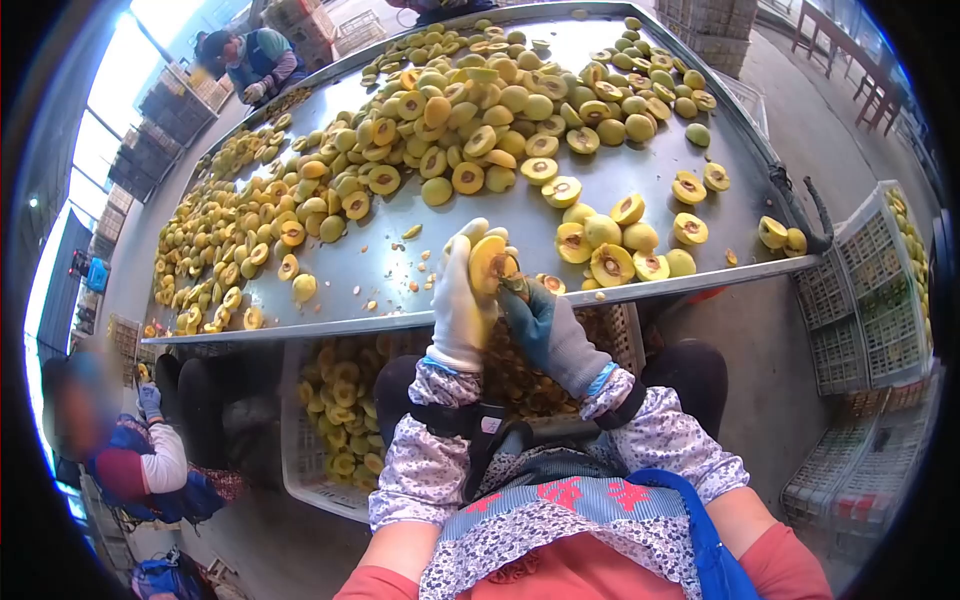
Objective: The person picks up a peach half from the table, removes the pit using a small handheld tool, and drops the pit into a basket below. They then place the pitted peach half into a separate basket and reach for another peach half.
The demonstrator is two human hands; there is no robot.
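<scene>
At the counter's (pixel 735 215) near edge, holding halved fruit (pixel 487 268) in left hand (pixel 462 300), cut face toward right hand (pixel 550 335), likely for easy access. Working close at cut face with right hand; cannot tell whether gripping anything. With loose halves (pixel 612 264) just ahead, presumably for short reach.

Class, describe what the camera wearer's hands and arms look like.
The left hand wears a whitish glove, the right hand a grey glove with teal fingers and a blue-edged cuff. Pale, dark-patterned sleeve covers carry black wrist bands; coral-red sleeves show above.
</scene>
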